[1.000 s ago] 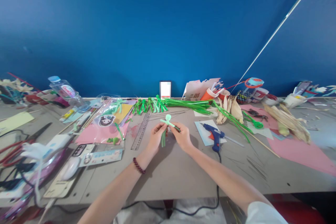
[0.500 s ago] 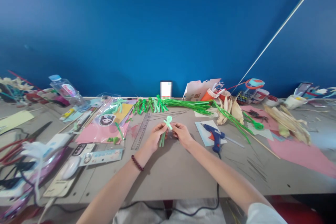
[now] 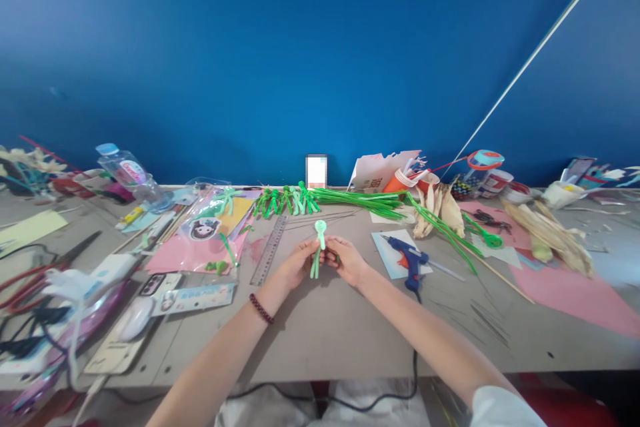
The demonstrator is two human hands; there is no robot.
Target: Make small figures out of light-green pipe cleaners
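Between my two hands is a light green pipe-cleaner figure (image 3: 321, 230) with a round coiled head on top and two legs hanging down. My left hand (image 3: 299, 263) pinches it from the left, fingers closed at its body. From the other side my right hand (image 3: 346, 260) has its fingertips closed on the figure's middle, where a darker green bit shows near the thumb. Behind them lies a row of similar green pipe-cleaner figures (image 3: 285, 200), beside a bundle of long green pipe cleaners (image 3: 365, 201).
Left of my hands are a metal ruler (image 3: 270, 250), a clear plastic bag (image 3: 205, 213) on pink paper and scissors (image 3: 55, 270). To the right, a blue glue gun (image 3: 411, 260) rests on paper, its cord running off the table's front edge. Dried husks (image 3: 555, 237) lie farther right.
The figure has turned in my fingers: its round head now faces me more squarely and its side arms no longer stick out. Both hands stay in nearly the same place.
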